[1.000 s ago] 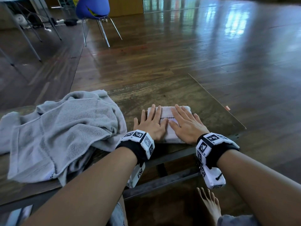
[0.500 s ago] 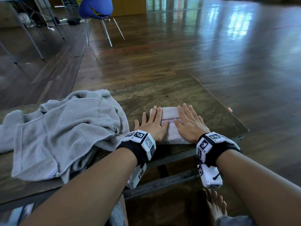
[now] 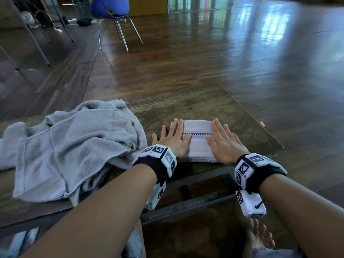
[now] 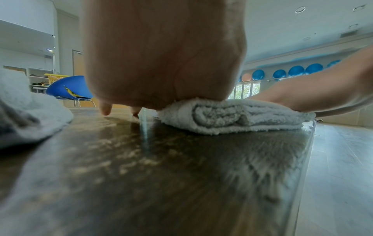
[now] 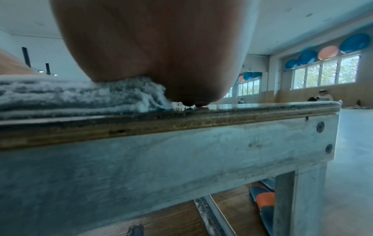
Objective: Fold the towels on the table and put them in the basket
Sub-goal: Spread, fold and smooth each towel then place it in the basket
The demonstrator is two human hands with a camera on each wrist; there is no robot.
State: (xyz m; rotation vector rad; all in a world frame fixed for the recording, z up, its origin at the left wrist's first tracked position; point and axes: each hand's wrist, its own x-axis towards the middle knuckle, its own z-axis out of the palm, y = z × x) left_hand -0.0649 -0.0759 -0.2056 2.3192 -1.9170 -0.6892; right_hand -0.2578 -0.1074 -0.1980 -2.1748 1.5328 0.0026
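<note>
A small white towel (image 3: 197, 138) with a thin checkered stripe lies folded into a thick pad near the table's front edge, at the right. My left hand (image 3: 172, 139) presses flat on its left end and my right hand (image 3: 224, 142) presses flat on its right end, fingers straight. The left wrist view shows the folded towel (image 4: 232, 117) in stacked layers under the left palm (image 4: 161, 55), with the right hand (image 4: 315, 89) on its far end. In the right wrist view the towel (image 5: 80, 94) is squashed under the right palm (image 5: 161, 47). No basket on the table is in view.
A large grey towel (image 3: 70, 149) lies crumpled on the left half of the wooden table (image 3: 195, 105). The table's right edge (image 3: 260, 123) runs close to my right hand. A blue chair (image 3: 111, 8) stands on the wooden floor beyond the table.
Both hands have slid apart from the middle of the folded white towel toward its ends, baring the striped centre. The grey towel has not moved.
</note>
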